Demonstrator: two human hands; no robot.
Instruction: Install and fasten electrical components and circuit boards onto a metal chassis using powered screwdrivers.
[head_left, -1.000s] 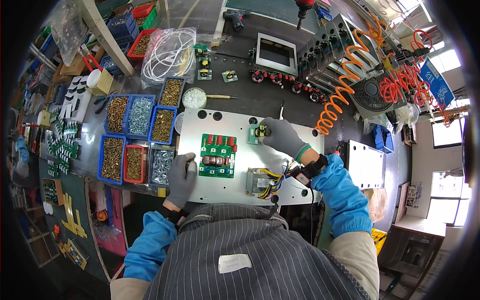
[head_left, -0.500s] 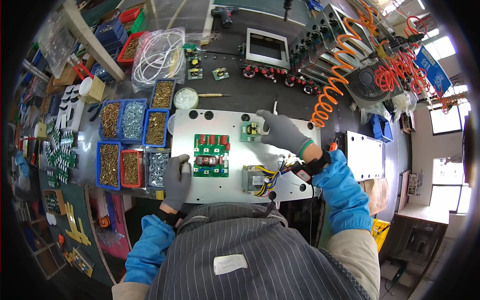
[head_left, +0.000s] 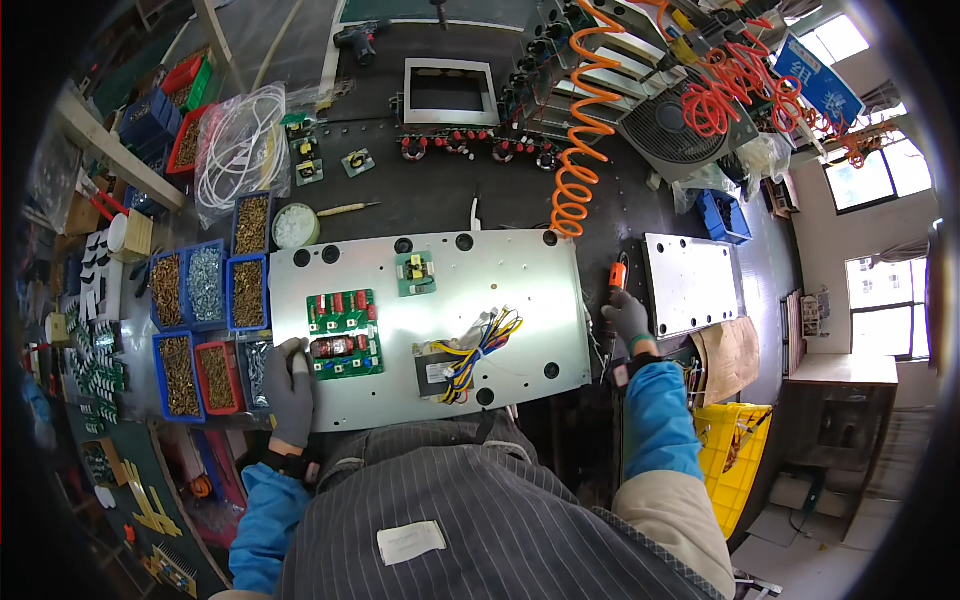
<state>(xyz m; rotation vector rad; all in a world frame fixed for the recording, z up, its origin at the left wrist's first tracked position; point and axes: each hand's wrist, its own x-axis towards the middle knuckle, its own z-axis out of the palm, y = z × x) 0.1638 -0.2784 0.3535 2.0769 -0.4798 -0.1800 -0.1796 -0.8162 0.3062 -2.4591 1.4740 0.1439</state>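
Note:
A silver metal panel [head_left: 520,290] lies on the bench before me. My left hand [head_left: 291,392], in a grey glove, grips its left edge near the front corner. Close to that hand sits a green circuit board [head_left: 345,322] with red parts. A smaller green board [head_left: 416,273] rests toward the panel's far edge, and a metal box [head_left: 434,374] with yellow, blue and black wires [head_left: 480,350] is at the front. Right of the panel, my gloved right hand [head_left: 628,318] is closed around an orange-handled screwdriver [head_left: 618,274]; its lower part is mostly hidden.
Blue and red bins [head_left: 218,378] of screws stand to the left. A coiled orange hose [head_left: 572,190] hangs over the far right corner. Another metal panel [head_left: 690,285] lies at right, above a yellow crate [head_left: 735,460]. A power drill [head_left: 357,38] lies at the back.
My right hand has left the small board and come right and nearer, onto the screwdriver. My left hand stays at the panel's edge. The whole view has shifted.

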